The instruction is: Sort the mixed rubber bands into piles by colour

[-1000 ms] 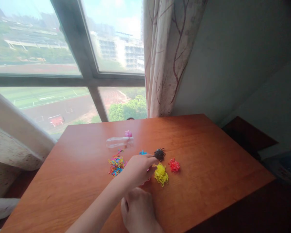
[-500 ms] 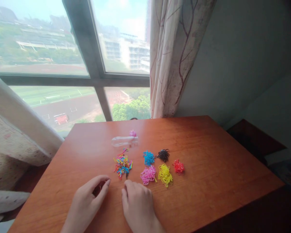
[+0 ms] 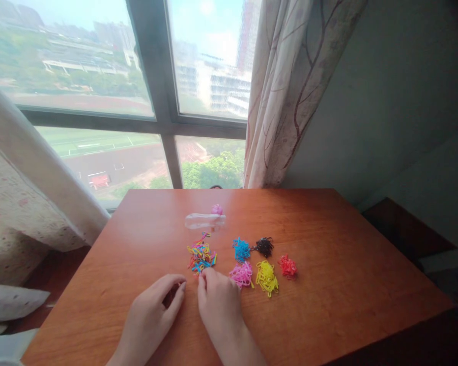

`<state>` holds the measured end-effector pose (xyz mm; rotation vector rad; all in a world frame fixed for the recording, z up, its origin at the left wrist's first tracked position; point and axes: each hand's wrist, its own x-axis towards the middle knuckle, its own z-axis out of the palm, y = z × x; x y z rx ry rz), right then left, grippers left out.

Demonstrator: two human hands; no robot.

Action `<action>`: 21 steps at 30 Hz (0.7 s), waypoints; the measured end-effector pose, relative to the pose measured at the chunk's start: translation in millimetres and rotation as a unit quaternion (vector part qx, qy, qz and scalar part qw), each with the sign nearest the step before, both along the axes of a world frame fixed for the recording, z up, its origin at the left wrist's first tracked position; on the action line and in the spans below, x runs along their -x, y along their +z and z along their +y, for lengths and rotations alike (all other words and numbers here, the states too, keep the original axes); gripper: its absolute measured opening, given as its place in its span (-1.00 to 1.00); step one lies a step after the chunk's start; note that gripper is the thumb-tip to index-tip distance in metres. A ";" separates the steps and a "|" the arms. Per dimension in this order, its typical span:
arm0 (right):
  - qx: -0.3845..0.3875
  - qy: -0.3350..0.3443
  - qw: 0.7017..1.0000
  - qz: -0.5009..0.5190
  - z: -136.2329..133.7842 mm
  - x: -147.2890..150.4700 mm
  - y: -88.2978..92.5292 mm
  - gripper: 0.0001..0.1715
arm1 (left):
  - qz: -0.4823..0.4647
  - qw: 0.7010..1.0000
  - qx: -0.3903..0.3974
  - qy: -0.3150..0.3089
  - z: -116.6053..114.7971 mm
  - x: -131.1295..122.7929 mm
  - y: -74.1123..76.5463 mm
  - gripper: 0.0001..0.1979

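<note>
A mixed pile of small coloured rubber bands lies on the wooden table. My right hand touches its near edge, fingers curled and thumb pressed in. What those fingertips hold, if anything, is hidden. My left hand rests just left of it on the tabletop, thumb and forefinger brought together in a pinch. Anything between them is too small to name. Right of the mixed pile lie sorted heaps: blue bands, black bands, pink bands, yellow bands and red bands.
Behind the mixed pile lies a clear plastic bag with a pink item at its right end. The table stands against a window, with a curtain on the right and another curtain on the left.
The whole view has shifted, so the tabletop things appear farther right. My right hand has moved forward to the mixed pile's near edge. The dark band seen at its fingertips no longer shows.
</note>
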<state>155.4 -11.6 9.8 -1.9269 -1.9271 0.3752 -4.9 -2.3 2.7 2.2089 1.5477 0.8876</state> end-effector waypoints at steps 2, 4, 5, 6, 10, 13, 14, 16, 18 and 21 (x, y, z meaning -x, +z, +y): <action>-0.019 -0.003 0.999 0.030 -3.0 -3.8 -0.2 -0.83 | 0.014 1.000 0.004 -0.005 -0.7 -0.6 0.2 -0.81; -0.034 -0.002 0.997 0.063 -5.5 -7.1 0.3 -0.82 | 0.021 1.000 0.006 -0.006 -0.9 -1.0 -0.2 -0.81; -0.041 0.000 0.996 0.080 -6.6 -8.8 1.1 -0.83 | 0.022 1.000 0.007 -0.006 -1.0 -0.9 -0.6 -0.81; -0.047 0.004 0.994 0.095 -7.8 -10.9 2.3 -0.83 | 0.023 1.000 0.009 -0.006 -1.0 -0.7 -1.0 -0.81; -0.080 0.008 0.985 0.152 -14.4 -29.9 9.4 -0.80 | 0.031 0.999 0.008 -0.008 -0.9 0.7 -2.6 -0.80; -0.112 -0.026 0.978 0.174 -21.5 -63.0 10.8 -0.72 | 0.040 0.999 0.000 -0.007 -0.8 1.0 -2.2 -0.79; -0.123 -0.045 0.977 0.169 -24.2 -77.5 9.7 -0.71 | 0.043 0.999 -0.003 -0.006 -0.7 0.8 -1.8 -0.79; -0.141 -0.089 0.975 0.147 -29.7 -109.7 5.3 -0.64 | 0.049 0.999 -0.005 -0.007 -0.7 0.1 -0.9 -0.79; -0.149 -0.139 0.972 0.119 -34.8 -141.5 -0.6 -0.58 | 0.057 0.998 0.000 -0.007 -0.8 -0.7 0.0 -0.79; -0.135 -0.200 0.967 0.087 -39.4 -179.2 -8.3 -0.52 | 0.069 0.998 0.008 -0.006 -1.3 -1.9 1.4 -0.79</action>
